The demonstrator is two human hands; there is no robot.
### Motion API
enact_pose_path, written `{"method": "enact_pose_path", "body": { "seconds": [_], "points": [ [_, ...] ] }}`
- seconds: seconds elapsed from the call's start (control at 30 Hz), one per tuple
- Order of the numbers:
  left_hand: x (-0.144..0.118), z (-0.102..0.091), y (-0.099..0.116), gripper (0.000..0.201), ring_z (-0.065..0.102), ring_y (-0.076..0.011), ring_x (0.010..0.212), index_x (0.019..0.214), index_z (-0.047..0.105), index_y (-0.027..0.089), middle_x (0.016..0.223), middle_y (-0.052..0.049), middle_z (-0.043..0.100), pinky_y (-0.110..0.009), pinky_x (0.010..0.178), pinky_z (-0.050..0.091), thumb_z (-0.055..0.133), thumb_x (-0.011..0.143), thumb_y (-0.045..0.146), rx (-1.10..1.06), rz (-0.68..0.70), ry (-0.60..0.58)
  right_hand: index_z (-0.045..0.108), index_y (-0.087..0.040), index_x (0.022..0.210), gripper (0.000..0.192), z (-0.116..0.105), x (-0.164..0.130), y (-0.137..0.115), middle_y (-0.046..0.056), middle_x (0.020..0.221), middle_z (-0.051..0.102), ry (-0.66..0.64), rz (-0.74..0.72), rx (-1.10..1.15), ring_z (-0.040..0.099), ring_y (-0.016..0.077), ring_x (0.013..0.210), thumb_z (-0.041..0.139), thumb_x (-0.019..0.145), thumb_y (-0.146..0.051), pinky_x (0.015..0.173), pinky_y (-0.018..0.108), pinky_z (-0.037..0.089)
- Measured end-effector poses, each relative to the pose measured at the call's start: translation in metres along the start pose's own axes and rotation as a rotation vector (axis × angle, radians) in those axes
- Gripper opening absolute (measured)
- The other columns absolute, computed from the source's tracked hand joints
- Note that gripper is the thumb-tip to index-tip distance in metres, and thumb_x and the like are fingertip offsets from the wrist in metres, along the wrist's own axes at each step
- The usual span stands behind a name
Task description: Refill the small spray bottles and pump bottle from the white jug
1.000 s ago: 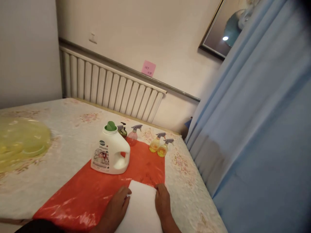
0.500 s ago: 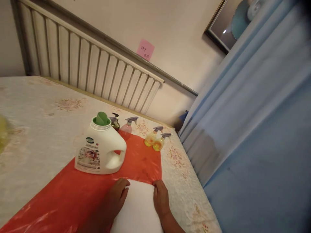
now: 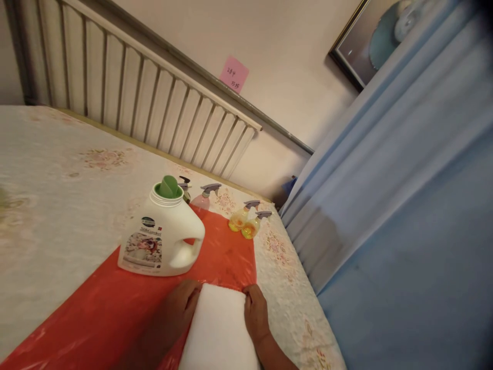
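A thick white block point(image 3: 221, 329), soft-looking like foam or folded cloth, lies on the red plastic sheet point(image 3: 227, 257) at the bottom centre. My left hand point(image 3: 181, 306) is closed at its far left corner, fingers curled and partly in shadow. At the far right corner, my right hand point(image 3: 256, 311) grips the block's side with bent fingers, close to the sheet's edge. Just beyond my left hand stands a white jug point(image 3: 162, 239) with a handle, a picture label and a green cup or cap point(image 3: 169, 187) tilted in its mouth. The block's near end is cut off by the frame.
Behind the jug stand a pink spray bottle point(image 3: 203, 200) and a dark pump bottle point(image 3: 186, 191). Two yellow spray bottles point(image 3: 248, 226) are farther right. A floral bedspread point(image 3: 57, 205) covers the surface. A blue curtain point(image 3: 385, 231) hangs right; a radiator point(image 3: 154, 103) lines the wall.
My left hand has shifted slightly left, and its thumb no longer overlaps the white block. The block shows more of its far left corner. The view has tilted slightly.
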State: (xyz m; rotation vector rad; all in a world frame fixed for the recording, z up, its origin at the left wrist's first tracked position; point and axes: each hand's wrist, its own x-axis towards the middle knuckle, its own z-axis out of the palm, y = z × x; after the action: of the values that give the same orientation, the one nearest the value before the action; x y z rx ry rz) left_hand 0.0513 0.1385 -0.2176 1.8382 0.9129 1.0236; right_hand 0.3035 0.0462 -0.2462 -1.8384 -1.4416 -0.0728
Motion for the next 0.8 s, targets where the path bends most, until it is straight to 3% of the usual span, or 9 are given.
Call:
{"method": "enact_pose_path", "body": {
  "seconds": [0.1, 0.3, 0.57, 0.8],
  "points": [
    [0.001, 0.001, -0.005, 0.022, 0.060, -0.0182, 0.072, 0.081, 0.060, 0.023, 0.079, -0.001, 0.066, -0.029, 0.068, 0.049, 0.043, 0.094, 0.031, 0.012, 0.008, -0.048, 0.061, -0.021, 0.081, 0.027, 0.000, 0.000, 0.000, 0.001, 0.076, 0.062, 0.003, 0.006, 0.001, 0.059, 0.0184, 0.072, 0.039, 0.078, -0.007, 0.070, 0.028, 0.046],
    [0.002, -0.001, -0.006, 0.021, 0.058, -0.0181, 0.067, 0.079, 0.061, 0.024, 0.073, 0.000, 0.065, -0.028, 0.064, 0.047, 0.045, 0.091, 0.029, 0.013, 0.016, -0.032, 0.060, -0.021, 0.080, 0.026, 0.001, 0.000, 0.000, 0.001, 0.075, 0.062, 0.000, 0.024, 0.006, 0.058, 0.0185, 0.072, 0.037, 0.082, -0.007, 0.069, 0.028, 0.044],
    [0.002, -0.010, 0.014, 0.020, 0.059, -0.0204, 0.072, 0.084, 0.062, 0.020, 0.074, -0.001, 0.065, -0.031, 0.070, 0.046, 0.044, 0.089, 0.025, -0.100, -0.129, -0.078, 0.059, -0.021, 0.080, 0.025, 0.000, -0.001, -0.001, 0.001, 0.075, 0.061, -0.011, 0.040, 0.017, 0.057, 0.0185, 0.072, 0.038, 0.082, -0.007, 0.069, 0.028, 0.043],
    [0.003, -0.008, 0.011, 0.023, 0.059, -0.0205, 0.073, 0.086, 0.062, 0.020, 0.076, -0.002, 0.065, -0.030, 0.069, 0.045, 0.042, 0.091, 0.028, -0.097, -0.149, -0.099, 0.059, -0.022, 0.080, 0.027, 0.001, -0.001, 0.001, 0.001, 0.077, 0.061, -0.015, 0.049, 0.024, 0.058, 0.0185, 0.074, 0.038, 0.081, -0.006, 0.071, 0.028, 0.044]
  ]
}}
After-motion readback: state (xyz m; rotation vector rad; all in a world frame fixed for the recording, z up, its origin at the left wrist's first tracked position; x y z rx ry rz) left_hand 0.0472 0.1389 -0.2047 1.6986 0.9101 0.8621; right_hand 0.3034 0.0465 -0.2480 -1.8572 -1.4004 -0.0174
